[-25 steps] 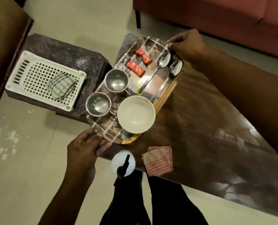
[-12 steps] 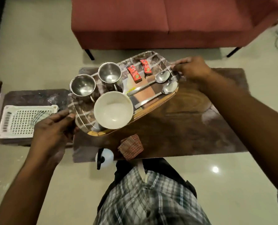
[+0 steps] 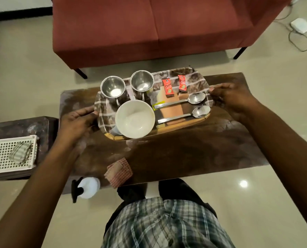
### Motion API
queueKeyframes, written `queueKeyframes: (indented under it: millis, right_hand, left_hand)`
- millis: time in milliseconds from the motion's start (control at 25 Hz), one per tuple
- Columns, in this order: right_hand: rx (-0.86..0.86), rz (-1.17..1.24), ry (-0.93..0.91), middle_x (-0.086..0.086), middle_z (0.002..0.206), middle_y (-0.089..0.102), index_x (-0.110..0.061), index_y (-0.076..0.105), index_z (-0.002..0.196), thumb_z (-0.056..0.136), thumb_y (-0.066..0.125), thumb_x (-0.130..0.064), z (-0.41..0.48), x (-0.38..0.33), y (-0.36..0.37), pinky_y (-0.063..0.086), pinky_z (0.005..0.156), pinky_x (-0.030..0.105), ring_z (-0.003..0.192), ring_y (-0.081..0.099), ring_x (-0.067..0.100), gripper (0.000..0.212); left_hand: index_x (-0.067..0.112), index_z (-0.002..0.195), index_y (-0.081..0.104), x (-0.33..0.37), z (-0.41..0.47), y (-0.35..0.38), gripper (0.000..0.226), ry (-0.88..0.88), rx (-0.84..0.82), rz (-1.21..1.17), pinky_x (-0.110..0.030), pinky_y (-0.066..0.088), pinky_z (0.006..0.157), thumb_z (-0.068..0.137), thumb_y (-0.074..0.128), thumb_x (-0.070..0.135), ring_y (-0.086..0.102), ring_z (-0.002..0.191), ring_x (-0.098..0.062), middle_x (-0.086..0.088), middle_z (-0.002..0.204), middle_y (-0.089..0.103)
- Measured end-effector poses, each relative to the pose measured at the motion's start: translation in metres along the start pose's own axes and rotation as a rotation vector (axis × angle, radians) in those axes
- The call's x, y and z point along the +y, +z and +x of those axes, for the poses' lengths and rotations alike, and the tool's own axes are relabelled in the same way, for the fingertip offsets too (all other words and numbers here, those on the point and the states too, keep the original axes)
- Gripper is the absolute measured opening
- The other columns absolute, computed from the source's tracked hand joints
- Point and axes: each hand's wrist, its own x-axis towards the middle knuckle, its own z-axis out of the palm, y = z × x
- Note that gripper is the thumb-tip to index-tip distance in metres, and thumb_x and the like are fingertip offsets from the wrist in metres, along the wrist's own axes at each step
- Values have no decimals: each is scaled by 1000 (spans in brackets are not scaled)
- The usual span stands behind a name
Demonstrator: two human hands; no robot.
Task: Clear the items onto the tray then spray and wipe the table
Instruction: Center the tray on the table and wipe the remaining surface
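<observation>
The tray (image 3: 205,83) lies lengthwise between the hands, left hand (image 3: 77,122) and right hand (image 3: 233,99) each curled on a short end, bottle (image 3: 88,187) nearer the left.

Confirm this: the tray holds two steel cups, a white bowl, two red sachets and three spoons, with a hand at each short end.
Not quite: the head view shows two spoons, not three. The rest stands: the tray holds two steel cups, a white bowl and two red sachets, with the left hand and right hand at its short ends.
</observation>
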Motion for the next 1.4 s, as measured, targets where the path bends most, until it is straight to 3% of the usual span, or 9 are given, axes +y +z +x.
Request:
queueKeyframes:
  millis: [320, 480, 640, 720, 840, 1000, 1160, 1320, 1400]
  right_hand:
    - [46, -23, 104, 10, 86, 75, -1, 75, 104, 102, 67, -4, 58, 58, -42, 57, 63, 24, 71, 70, 15, 8]
    - [90, -13, 208, 10, 86, 77, -8, 73, 97, 103, 66, -4, 94, 101, -40, 57, 51, 21, 58, 74, 8, 10]
    - [123, -64, 262, 12, 94, 78, -9, 74, 98, 103, 67, -6, 136, 146, -33, 63, 70, 29, 72, 73, 14, 9]
    - [135, -106, 275, 8, 89, 78, -8, 76, 104, 102, 69, -8, 153, 164, -30, 60, 60, 21, 67, 73, 9, 7]
    - [118, -127, 311, 5, 86, 76, -8, 76, 104, 103, 68, -8, 175, 187, -20, 56, 52, 16, 64, 71, 6, 7]
    - [136, -125, 344, 3, 86, 74, -13, 72, 94, 103, 66, -6, 198, 212, -8, 52, 49, 14, 68, 70, 7, 13]
    - [150, -150, 377, 0, 84, 73, -10, 73, 99, 104, 66, -7, 217, 236, 2, 52, 48, 13, 58, 71, 2, 9]
    - [152, -142, 400, 1, 89, 73, -8, 72, 116, 105, 66, -9, 228, 250, 8, 52, 50, 13, 74, 69, 7, 13]
    - [162, -154, 404, 1, 90, 73, -8, 72, 117, 105, 66, -10, 231, 254, 9, 52, 49, 12, 74, 69, 8, 14]
  left_hand:
    - [14, 96, 78, -51, 54, 80, 26, -67, 24, 119, -25, 64, 60, 104, 59, -2, 79, 68, -8, 5, 76, 84]
    - [16, 94, 77, -86, 90, 99, 29, -135, 31, 168, -23, 62, 55, 105, 58, -3, 77, 62, -5, 5, 75, 83]
    - [16, 99, 77, -126, 128, 111, 27, -216, 56, 203, -22, 62, 56, 105, 58, -2, 76, 67, -8, 5, 80, 82]
    - [9, 108, 78, -145, 144, 114, 24, -253, 62, 210, -26, 65, 61, 105, 57, -3, 74, 75, -15, 1, 85, 83]
    - [-2, 130, 71, -171, 167, 117, 29, -293, 61, 227, -36, 61, 72, 106, 56, -3, 71, 78, -20, -18, 111, 76]
    - [-3, 134, 68, -200, 189, 122, 31, -330, 77, 250, -26, 62, 53, 106, 55, -4, 72, 55, -6, -10, 95, 73]
    - [-4, 135, 68, -225, 207, 125, 32, -385, 103, 247, -29, 65, 65, 107, 53, -5, 73, 62, -9, -11, 97, 74]
    - [-6, 137, 66, -243, 220, 128, 33, -408, 124, 243, -41, 63, 82, 107, 52, -6, 70, 74, -18, -19, 107, 73]
    - [-6, 137, 66, -247, 225, 128, 33, -403, 125, 247, -41, 63, 82, 107, 53, -5, 69, 76, -20, -21, 115, 71]
